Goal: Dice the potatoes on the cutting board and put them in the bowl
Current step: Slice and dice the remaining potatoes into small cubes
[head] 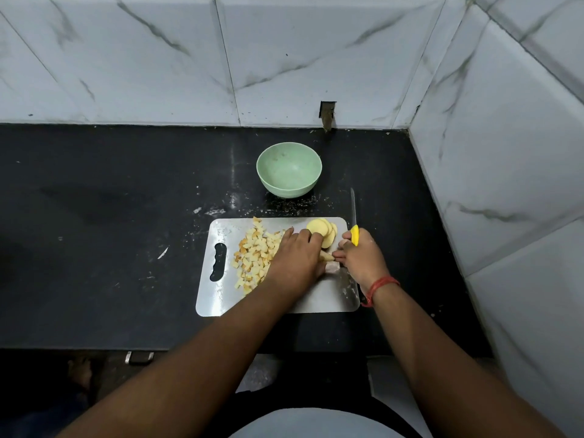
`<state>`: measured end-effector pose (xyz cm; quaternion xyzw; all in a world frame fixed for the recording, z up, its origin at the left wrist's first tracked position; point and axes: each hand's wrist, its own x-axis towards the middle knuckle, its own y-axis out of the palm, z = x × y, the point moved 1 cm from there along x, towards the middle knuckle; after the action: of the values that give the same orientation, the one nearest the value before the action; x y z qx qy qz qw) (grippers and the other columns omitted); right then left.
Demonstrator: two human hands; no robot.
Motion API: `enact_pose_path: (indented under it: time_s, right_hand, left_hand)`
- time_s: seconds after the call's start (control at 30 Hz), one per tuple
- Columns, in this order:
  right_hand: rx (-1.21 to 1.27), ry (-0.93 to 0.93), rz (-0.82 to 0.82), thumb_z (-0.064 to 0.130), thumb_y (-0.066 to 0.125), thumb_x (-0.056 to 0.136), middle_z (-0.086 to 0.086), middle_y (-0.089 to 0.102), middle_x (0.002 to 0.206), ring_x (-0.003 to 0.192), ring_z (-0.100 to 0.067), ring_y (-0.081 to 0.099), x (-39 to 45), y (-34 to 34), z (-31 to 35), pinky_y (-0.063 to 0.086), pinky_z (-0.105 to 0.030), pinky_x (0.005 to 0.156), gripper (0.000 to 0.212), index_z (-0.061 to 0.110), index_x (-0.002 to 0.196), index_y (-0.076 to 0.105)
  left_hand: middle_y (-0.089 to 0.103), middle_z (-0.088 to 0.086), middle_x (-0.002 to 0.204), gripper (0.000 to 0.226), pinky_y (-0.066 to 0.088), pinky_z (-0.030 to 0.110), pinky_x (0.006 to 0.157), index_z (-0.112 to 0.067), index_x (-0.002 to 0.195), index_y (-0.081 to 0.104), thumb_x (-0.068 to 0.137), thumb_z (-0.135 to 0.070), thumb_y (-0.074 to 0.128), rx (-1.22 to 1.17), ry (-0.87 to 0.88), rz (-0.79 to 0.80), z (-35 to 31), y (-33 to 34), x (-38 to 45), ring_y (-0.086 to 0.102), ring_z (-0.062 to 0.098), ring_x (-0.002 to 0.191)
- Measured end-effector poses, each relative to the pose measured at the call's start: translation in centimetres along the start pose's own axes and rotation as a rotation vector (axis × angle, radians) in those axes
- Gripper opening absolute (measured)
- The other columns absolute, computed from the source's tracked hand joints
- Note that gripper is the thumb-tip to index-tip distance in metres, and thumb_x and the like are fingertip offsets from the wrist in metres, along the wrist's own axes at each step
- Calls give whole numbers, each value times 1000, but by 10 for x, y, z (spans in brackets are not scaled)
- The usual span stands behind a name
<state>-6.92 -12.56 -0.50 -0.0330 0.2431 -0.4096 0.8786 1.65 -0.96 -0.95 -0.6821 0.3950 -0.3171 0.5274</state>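
Right hand [363, 259] grips knife [355, 227] — left hand [297, 249] flat on potato slices [324, 230], board's right edge.

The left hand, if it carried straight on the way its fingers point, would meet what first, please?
Probably the potato slices: the left hand points up and right across the board, and its fingertips already seem to touch them. Beyond lies the knife, though depth is unclear.

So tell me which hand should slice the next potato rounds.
Right hand: it already grips the yellow-handled knife beside the potato rounds. The left hand rests on them, better placed to steady.
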Motion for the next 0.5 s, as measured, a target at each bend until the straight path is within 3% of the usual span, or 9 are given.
enact_pose_path:
  time_s: [0.07,0.2,0.33,0.5]
  right_hand:
    - [29,-8,-47,4,44,96,-12,62,89,75,-20,64,-3,-2,-4,57,-39,71,13,9,101,55]
    - [97,18,-46,4,43,98,-13,60,90,76,-24,63,-9,-5,-8,59,-44,73,13,7,104,54]
    - [171,31,-50,3,43,97,-17,61,91,83,-31,63,-16,-9,-9,57,-49,78,12,10,97,53]
    - [204,-8,-77,1,42,99,-15,65,98,88,-25,63,-24,-19,-4,56,-40,82,14,3,106,54]
  left_hand:
    - [59,11,118,39,31,39,111,-10,121,54,100,-43,59,-68,-57,-39,-2,-1,-1,53,29,112]
    - [61,15,110,39,40,40,82,-6,115,55,101,-42,59,-267,-169,-72,-12,-6,-3,58,33,99]
    - [63,15,106,30,44,43,78,-7,112,56,104,-35,55,-387,-230,-57,-20,-3,-1,60,34,94]
    - [72,11,101,22,48,36,74,-10,114,64,104,-27,55,-526,-302,-53,-25,2,-5,66,28,91]
